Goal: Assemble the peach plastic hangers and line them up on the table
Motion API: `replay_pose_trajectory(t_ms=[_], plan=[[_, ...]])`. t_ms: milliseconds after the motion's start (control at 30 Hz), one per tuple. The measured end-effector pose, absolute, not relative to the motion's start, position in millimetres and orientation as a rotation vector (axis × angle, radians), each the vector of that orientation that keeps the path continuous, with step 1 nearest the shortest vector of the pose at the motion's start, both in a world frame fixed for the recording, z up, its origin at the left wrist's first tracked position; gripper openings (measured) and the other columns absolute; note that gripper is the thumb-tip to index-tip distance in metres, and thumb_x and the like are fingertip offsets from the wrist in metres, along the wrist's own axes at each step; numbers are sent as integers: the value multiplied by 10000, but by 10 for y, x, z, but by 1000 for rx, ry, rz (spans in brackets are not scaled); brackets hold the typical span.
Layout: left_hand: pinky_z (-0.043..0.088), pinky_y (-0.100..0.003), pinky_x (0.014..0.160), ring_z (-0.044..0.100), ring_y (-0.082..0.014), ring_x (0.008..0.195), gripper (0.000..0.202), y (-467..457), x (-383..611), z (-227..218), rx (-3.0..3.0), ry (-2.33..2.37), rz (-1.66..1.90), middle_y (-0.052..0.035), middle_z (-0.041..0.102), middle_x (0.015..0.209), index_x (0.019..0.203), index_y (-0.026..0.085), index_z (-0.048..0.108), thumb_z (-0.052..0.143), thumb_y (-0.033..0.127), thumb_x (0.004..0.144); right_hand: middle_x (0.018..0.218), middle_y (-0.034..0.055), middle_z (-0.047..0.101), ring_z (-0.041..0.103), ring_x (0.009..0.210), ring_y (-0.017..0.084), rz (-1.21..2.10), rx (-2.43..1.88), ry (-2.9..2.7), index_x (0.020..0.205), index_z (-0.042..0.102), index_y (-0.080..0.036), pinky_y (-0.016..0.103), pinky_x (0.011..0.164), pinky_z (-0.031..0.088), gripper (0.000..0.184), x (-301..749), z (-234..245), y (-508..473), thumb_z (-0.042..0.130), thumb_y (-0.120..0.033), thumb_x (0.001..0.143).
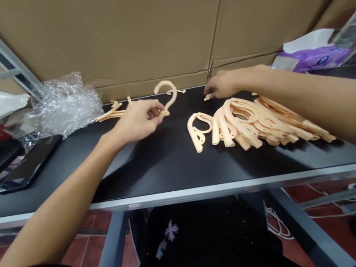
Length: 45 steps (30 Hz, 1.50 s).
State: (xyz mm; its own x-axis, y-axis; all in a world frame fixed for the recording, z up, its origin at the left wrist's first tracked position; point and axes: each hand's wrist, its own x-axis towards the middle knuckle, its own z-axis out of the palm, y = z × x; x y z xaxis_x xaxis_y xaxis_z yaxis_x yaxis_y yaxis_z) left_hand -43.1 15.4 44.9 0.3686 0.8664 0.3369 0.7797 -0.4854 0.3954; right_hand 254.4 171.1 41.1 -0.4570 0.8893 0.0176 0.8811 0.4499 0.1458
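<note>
My left hand [141, 120] is closed on the base of a cream plastic hanger hook [172, 92], whose curve rises above the fingertips. At the back of the table, my right hand [222, 84] has its fingers curled down on a small cream plastic hanger piece [207, 97], mostly hidden under them. Another cream hook [177, 92] lies behind the held one. Nearer to me, a folded hanger [198, 133] lies beside a pile of similar folded hangers [263, 123]. Several cream hanger arms [112, 112] lie behind my left hand, partly covered by it.
The black table [169, 165] has a pale metal front edge. Crumpled clear plastic wrap [61, 105] and a black phone-like slab [30, 165] are at the left. A purple tissue pack [316, 57] stands at the back right. Cardboard [156, 26] walls the rear.
</note>
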Motion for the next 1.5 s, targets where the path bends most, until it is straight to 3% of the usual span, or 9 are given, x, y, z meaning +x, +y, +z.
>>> replay_pose_trajectory(t_ms=[100,167,300,533,700,933,1133,1233,1500], plan=[[557,-363,900,689,-202,902,289,181,-670,658,2321,1665,939,-73,791,1006,1101,147,784,692,308,878,1352,171,732,662,1280,329,267,1471,2497,1395,730,-153,469,1082,516,461,2476,525,1635,598,-216,958],[547,-375,923,665,-205,929,337,204,-844,767,2227,1748,997,-89,786,1023,1147,109,767,721,309,879,1365,174,725,668,1262,330,295,1479,2517,1412,715,-125,461,1071,514,482,2377,614,1575,558,-176,959],[533,-362,937,630,-210,980,376,272,-1048,808,2146,1877,943,-64,787,1069,1183,133,742,750,369,889,1319,125,754,711,1169,329,245,1471,2679,1393,739,-203,473,1015,558,498,2010,753,1417,555,-186,931],[513,-292,811,624,-153,852,339,309,-1046,757,2188,1859,887,-83,808,1008,1152,77,760,729,239,857,1276,61,767,722,1155,322,204,1103,2816,1391,738,-258,457,991,567,546,1184,764,1014,588,-133,881],[525,-312,822,634,-171,872,360,281,-1110,825,2129,1837,1029,-104,812,1012,1135,63,782,766,229,816,1268,73,758,718,1121,309,215,993,2854,1370,728,-272,417,940,556,491,827,672,865,624,-201,896],[528,-301,847,641,-160,858,343,277,-1106,811,2154,1887,964,-96,823,1016,1126,63,795,758,223,825,1567,159,591,591,1396,332,115,843,2899,1474,615,-126,422,1084,508,466,514,546,697,456,-282,1064],[518,-290,816,618,-138,826,324,274,-1099,819,2133,1806,989,-89,827,1007,1114,56,798,747,177,818,1265,169,750,714,1110,303,151,880,2968,1233,760,-143,384,896,553,351,646,624,710,533,-194,970],[530,-284,817,606,-126,817,295,307,-1121,814,2126,1750,986,-50,826,987,1078,92,802,759,188,802,1245,188,746,721,1070,331,106,1012,2980,1247,765,-153,405,847,560,365,728,661,737,573,-202,940],[530,-318,839,604,-137,824,269,308,-1104,817,2066,1703,1020,-60,813,947,1027,82,796,735,162,777,1461,202,662,622,1354,337,86,845,2941,1467,663,-109,415,1099,490,491,599,511,820,486,-195,1018]])
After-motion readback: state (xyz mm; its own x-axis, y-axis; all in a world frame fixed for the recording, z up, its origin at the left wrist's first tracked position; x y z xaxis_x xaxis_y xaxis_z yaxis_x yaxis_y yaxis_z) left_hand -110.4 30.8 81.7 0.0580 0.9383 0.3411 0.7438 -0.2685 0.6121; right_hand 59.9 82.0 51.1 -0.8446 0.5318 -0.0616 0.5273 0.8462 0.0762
